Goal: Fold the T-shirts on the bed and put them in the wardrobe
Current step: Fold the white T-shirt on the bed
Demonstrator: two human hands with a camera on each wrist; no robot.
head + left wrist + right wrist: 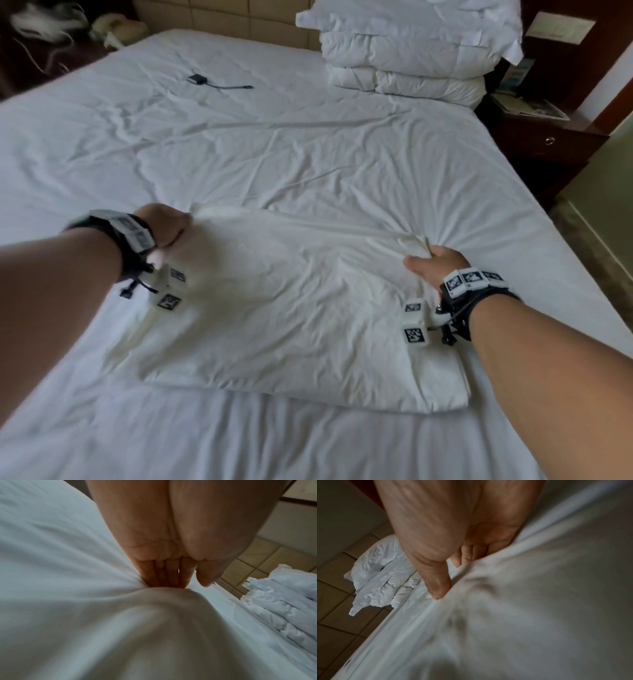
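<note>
A white T-shirt (291,308) lies partly folded as a wide rectangle on the white bed sheet (274,154), its near edge toward me. My left hand (176,233) grips the shirt's far left corner. In the left wrist view the left hand (185,584) has its fingers (164,574) tucked under the lifted shirt fabric (154,628), with the thumb above. My right hand (431,257) pinches the bunched far right corner. The right wrist view shows the right hand (452,578) pressing its thumb onto the shirt (539,601), fingers behind the fold.
A stack of folded white bedding (411,51) sits at the head of the bed on the right. A small dark device with a cable (197,79) lies on the sheet further back. A dark wooden nightstand (548,144) stands past the bed's right edge.
</note>
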